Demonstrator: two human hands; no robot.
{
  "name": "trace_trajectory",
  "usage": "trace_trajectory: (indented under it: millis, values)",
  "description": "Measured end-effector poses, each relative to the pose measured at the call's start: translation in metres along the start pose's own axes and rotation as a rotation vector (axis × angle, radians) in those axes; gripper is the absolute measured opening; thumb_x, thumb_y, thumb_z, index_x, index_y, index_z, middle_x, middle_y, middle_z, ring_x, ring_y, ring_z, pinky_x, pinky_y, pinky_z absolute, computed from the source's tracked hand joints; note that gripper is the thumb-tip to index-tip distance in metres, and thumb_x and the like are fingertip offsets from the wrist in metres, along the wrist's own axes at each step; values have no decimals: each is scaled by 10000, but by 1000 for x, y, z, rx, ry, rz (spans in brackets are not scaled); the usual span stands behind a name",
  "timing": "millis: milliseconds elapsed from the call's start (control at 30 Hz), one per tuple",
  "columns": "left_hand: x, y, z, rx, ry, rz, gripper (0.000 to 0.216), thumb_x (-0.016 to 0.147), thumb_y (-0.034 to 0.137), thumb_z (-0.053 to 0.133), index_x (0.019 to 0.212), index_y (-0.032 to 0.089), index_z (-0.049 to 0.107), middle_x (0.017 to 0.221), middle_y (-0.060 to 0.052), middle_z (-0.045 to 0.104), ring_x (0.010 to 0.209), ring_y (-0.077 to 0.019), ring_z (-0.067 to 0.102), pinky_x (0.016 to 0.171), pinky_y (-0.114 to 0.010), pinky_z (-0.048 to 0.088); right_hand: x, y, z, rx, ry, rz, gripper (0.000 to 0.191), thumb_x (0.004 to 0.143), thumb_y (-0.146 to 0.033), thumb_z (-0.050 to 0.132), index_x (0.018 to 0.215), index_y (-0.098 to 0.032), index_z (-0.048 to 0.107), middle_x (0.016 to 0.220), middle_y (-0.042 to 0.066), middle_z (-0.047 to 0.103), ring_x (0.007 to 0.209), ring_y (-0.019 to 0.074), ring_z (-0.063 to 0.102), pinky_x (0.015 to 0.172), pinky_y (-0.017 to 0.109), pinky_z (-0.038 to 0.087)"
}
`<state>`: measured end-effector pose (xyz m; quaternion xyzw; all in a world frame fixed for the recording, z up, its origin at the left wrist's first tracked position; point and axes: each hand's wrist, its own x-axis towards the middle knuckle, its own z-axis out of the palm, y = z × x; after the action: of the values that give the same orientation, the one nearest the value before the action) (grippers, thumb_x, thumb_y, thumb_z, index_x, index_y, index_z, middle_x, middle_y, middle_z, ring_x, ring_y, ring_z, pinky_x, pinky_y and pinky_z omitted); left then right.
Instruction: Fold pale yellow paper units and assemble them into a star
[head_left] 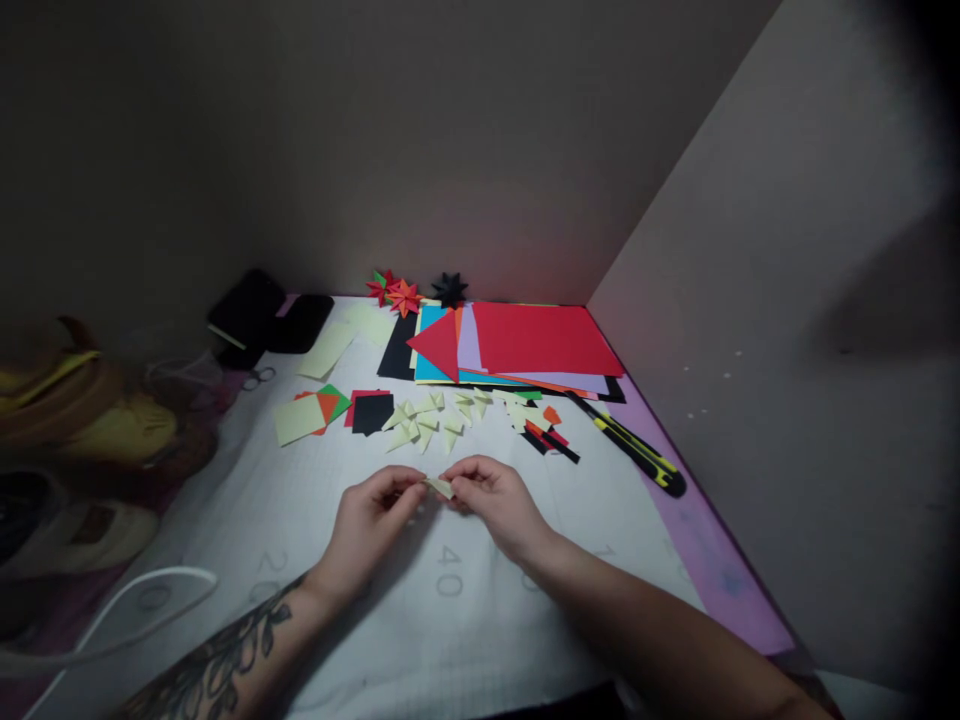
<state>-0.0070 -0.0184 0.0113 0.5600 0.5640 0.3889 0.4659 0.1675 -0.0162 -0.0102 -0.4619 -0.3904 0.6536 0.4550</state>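
Just below the center of the frame, a small pale-yellow folded paper [441,488] is held up between two bare hands above a bench [435,645] with a white, number-printed cover. The left hand [381,508], its forearm tattooed with dark leaves, pinches the paper's left end between thumb and fingers; the right hand [495,503] grips the right end likewise, fingers closed narrowly on it. Directly above the hands lies a loose cluster of pale folded pieces [425,430]. Left of the cluster are a black square [373,413] over red ones and a pale square [298,420] overlapping orange and green. To its right are colored paper scraps [546,436] and, slanting, a yellow-and-black utility knife [636,446]. Farther up rests a stack of colored sheets [551,338], red on top. Behind it, toward the upper middle, sit three spiky paper stars [404,298].
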Motion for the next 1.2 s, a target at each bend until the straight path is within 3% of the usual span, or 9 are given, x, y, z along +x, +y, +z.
trace_trajectory:
  millis: [167,333,467,700,1200]
  values:
    - [0,-2,-2,-9,-37,31,139,784,304,648,815,187,717,761,-29,734,664,-156,654,609,-250,514,-6,-2,-5,-433,4,-232,131,818,-249,607,890,-237,716,849,18,709,764,169,648,705,304,505]
    - [-1,-2,-5,27,-103,87,137,792,286,650,840,202,747,821,-39,761,711,-175,686,649,-267,542,-9,-9,-8,-650,-14,-439,170,854,-182,558,892,-250,708,857,14,707,800,169,649,746,303,498]
    - [-2,-2,-5,36,-123,120,121,779,260,673,851,212,758,880,-42,773,809,-196,713,741,-289,568,-10,-12,-8,-682,-59,-526,133,870,-187,562,870,-234,685,839,23,683,801,164,641,733,290,498]
    - [-2,2,-7,80,-181,232,144,808,254,646,880,214,764,926,-36,774,839,-182,721,763,-279,586,-8,-12,-11,-719,-125,-704,142,894,-170,527,851,-215,654,812,35,668,811,166,620,745,300,508]
    - [-5,2,-4,111,-196,431,126,823,183,652,901,211,748,903,-32,772,815,-154,720,761,-260,583,-11,-14,-5,-760,-113,-830,145,849,-136,504,780,-211,607,755,31,645,759,165,599,723,306,511]
